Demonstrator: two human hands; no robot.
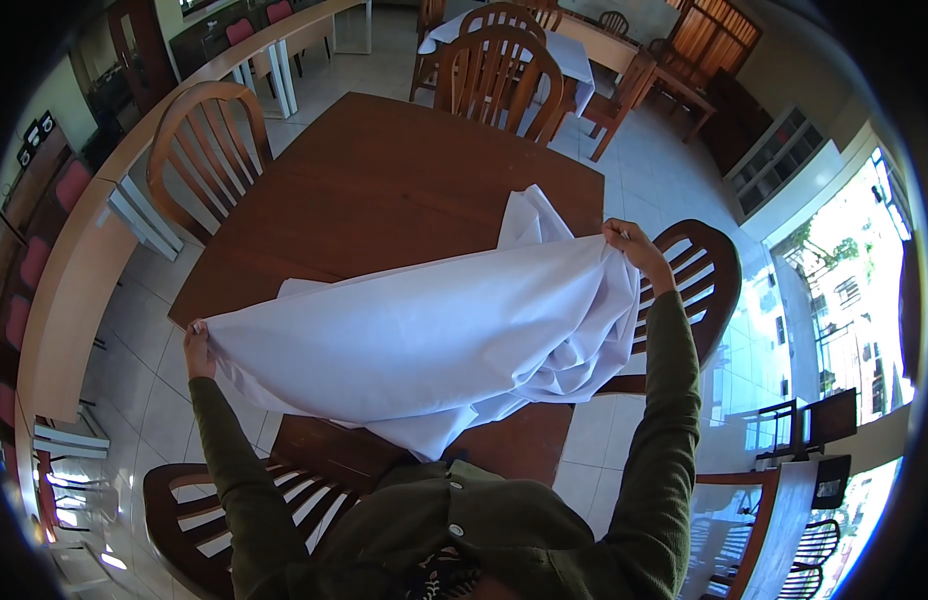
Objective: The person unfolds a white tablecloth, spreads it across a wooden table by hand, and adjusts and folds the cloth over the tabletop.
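Note:
A white tablecloth (384,330) is stretched between my two hands over a brown wooden table (384,190). My left hand (198,350) is closed on its left corner, out past the table's left edge. At the upper right, my right hand (634,250) pinches the cloth's edge near the table's right side. Between the hands the top edge runs fairly taut. Below my right hand the fabric bunches in loose folds, and one part lies on the tabletop beyond. The lower edge hangs close to my body.
Wooden chairs stand around the table: one at the far left (212,150), one at the far side (499,80), one at the right (689,290) and one at the near left (199,520). Behind is another table with a white cloth (574,60). A long curved counter (79,290) runs along the left.

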